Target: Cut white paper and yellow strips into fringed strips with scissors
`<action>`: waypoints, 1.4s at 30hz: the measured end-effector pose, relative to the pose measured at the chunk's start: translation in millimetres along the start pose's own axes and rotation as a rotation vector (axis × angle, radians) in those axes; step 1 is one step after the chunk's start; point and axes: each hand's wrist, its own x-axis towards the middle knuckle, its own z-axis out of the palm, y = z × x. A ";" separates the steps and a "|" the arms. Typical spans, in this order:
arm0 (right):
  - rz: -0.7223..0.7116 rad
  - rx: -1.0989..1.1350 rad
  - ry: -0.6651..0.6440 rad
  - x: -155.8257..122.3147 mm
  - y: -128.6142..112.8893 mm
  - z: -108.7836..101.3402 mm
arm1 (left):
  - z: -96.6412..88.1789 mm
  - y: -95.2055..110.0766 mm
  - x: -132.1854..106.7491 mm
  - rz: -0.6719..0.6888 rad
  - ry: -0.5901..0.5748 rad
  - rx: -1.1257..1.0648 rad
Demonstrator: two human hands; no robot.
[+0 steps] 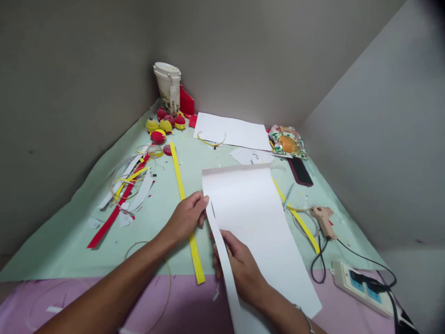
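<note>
A large white paper sheet (257, 222) stretches toward me, its far end curved upward. Along its left side runs a narrow white strip (222, 253), parted from the sheet by a thin dark slit. My left hand (189, 211) pinches the strip near its far end between thumb and fingers. My right hand (241, 264) is closed at the slit, partly behind the strip. Whatever its curled fingers grip is mostly hidden by the paper. Just left of the sheet, a long yellow strip (181, 183) lies on the table and passes under my left hand.
Red, yellow and white scraps (130, 185) lie at left. Behind them are several red-and-yellow balls (165, 124) and a white lidded cup (167, 86). At right are a phone (301, 171), a glue gun (323, 220) and a corded power strip (363, 290). Another white sheet (232, 130) lies at the back.
</note>
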 end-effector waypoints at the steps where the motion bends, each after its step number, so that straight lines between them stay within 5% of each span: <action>1: -0.001 -0.010 0.000 -0.6 -1.3 0.0 | 0.1 -1.4 0.5 -0.002 0.004 -0.012; 42: 0.010 -0.043 0.019 1.1 -11.8 -1.8 | 1.3 3.5 -0.3 0.027 0.012 0.045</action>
